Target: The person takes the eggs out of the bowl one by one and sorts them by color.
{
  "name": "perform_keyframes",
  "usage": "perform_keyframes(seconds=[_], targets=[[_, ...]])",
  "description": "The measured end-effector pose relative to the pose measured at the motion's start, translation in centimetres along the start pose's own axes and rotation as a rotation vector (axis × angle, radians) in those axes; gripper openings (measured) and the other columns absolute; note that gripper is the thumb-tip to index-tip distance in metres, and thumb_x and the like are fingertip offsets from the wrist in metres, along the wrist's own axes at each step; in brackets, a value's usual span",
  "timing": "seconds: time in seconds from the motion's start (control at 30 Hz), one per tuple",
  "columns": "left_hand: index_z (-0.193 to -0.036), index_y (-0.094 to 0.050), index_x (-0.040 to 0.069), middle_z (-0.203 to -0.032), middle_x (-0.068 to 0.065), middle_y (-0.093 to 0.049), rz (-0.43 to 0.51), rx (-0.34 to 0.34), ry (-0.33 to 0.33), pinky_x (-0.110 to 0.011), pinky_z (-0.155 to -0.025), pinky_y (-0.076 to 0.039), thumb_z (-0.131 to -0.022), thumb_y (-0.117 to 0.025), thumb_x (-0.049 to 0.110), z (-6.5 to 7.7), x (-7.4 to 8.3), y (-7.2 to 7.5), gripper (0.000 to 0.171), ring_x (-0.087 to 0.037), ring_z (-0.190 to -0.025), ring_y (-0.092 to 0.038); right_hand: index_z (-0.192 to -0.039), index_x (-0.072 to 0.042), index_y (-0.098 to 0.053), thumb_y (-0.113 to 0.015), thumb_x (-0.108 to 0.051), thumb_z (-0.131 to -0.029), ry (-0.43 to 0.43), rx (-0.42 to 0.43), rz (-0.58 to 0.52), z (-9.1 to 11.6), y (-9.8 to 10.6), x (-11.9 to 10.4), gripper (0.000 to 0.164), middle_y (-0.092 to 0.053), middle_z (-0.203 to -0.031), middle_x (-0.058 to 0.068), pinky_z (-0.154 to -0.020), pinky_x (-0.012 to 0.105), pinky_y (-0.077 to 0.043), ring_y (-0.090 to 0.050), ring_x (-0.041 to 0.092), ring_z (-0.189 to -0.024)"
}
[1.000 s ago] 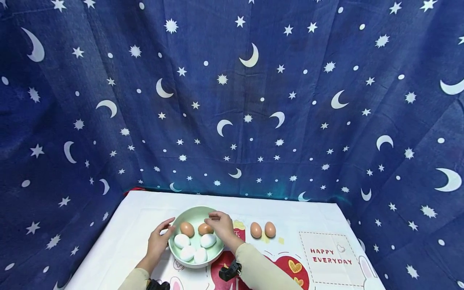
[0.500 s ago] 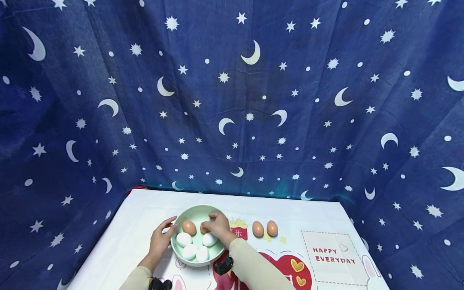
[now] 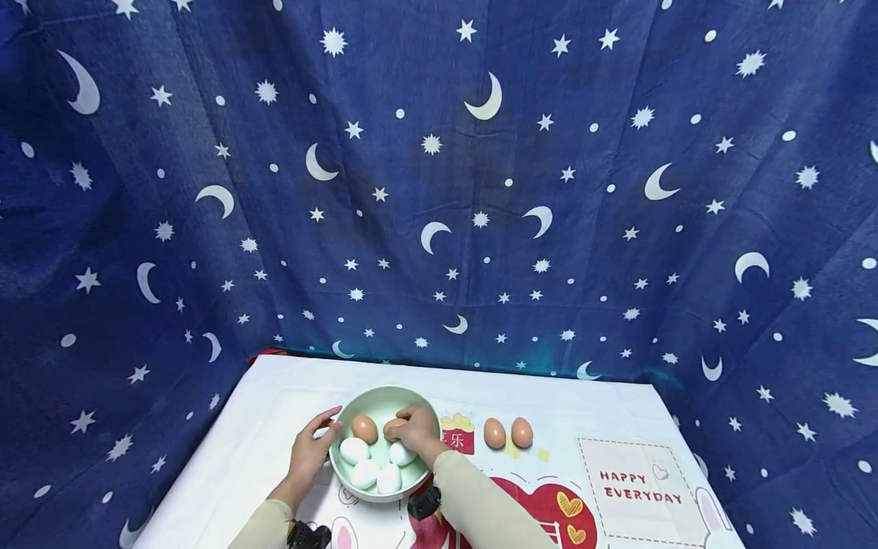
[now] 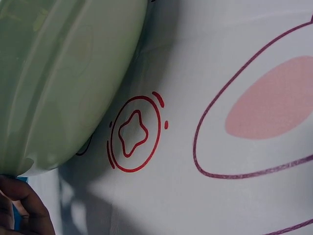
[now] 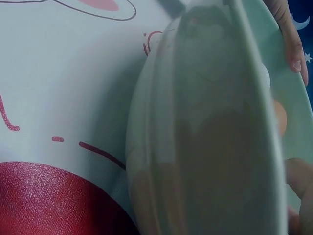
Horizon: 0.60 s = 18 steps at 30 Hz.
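Starry blue drape (image 3: 439,183) behind the white table (image 3: 288,389). Right hand (image 3: 417,431), fingers curled egg-wide, pinches a brown egg (image 3: 393,425) inside the green bowl (image 3: 379,402), which the left hand (image 3: 309,451) holds. Light pressure, bowl steady, should spare the white eggs (image 3: 354,451) knocks.

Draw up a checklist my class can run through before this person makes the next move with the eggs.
1. Bowl sits upright on the tablecloth: ok.
2. Left hand is at the bowl's left rim to steady it: ok.
3. Right hand has the brown egg between its fingers: ok.
4. Grip is firm enough to lift: cannot tell; the hand hides part of the egg.
5. Right hand is clear of the nearest white egg: cannot tell; it overlaps that egg in the head view.
6. Every brown egg is in the bowl: not ok; two brown eggs lie on the tablecloth, right of it.
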<state>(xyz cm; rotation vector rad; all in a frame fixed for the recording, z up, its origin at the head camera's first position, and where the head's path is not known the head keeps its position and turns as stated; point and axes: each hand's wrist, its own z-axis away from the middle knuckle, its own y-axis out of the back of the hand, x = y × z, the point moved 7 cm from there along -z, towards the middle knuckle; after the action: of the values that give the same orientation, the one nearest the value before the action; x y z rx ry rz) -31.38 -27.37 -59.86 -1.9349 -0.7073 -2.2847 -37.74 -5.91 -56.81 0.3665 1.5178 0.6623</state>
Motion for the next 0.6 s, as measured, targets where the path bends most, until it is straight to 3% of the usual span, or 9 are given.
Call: perform_keyframes(seconds=[0.6], targets=[[-0.137, -0.057, 0.011, -0.124, -0.017, -0.052, 0.008, -0.010, 0.009, -0.021, -0.061, -0.057, -0.097, -0.064, 0.029, 0.01, -0.09, -0.10, 0.045, -0.015, -0.085, -0.061, -0.097, -0.002, -0.073, -0.082, -0.019, -0.074, -0.032, -0.046, -0.005, 0.10, -0.26, 0.08, 0.030, -0.068, -0.090, 0.005, -0.072, 0.028, -0.057, -0.058, 0.015, -0.081]])
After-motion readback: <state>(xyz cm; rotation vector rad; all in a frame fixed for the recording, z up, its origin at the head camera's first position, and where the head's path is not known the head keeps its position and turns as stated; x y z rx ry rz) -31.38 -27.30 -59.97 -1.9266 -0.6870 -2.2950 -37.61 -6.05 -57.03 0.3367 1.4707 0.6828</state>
